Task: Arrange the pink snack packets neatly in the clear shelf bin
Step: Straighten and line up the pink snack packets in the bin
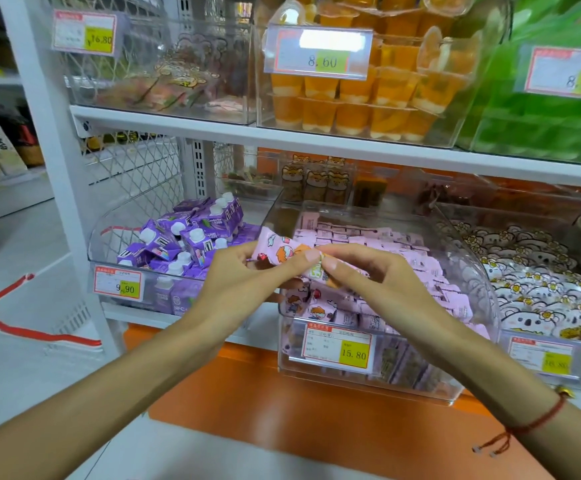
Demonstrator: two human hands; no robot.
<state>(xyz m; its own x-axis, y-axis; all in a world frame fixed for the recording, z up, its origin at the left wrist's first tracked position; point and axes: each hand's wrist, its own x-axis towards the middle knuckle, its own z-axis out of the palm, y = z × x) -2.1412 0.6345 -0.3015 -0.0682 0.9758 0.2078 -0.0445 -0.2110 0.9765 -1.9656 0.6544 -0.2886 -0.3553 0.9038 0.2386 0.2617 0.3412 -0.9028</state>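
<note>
Pink foil with cartoon print: from the head view, one snack packet (282, 254) is held above the front of the clear shelf bin (472, 258), the left hand (244, 275) pinching its middle and the right hand (361, 271) pinching its near end. Rows of pink packets (403, 258) already fill the bin behind. The packet looks light, soft and crinkly, likely slippery; gripping the sealed ends rather than the puffy middle should keep it flat for slotting in
</note>
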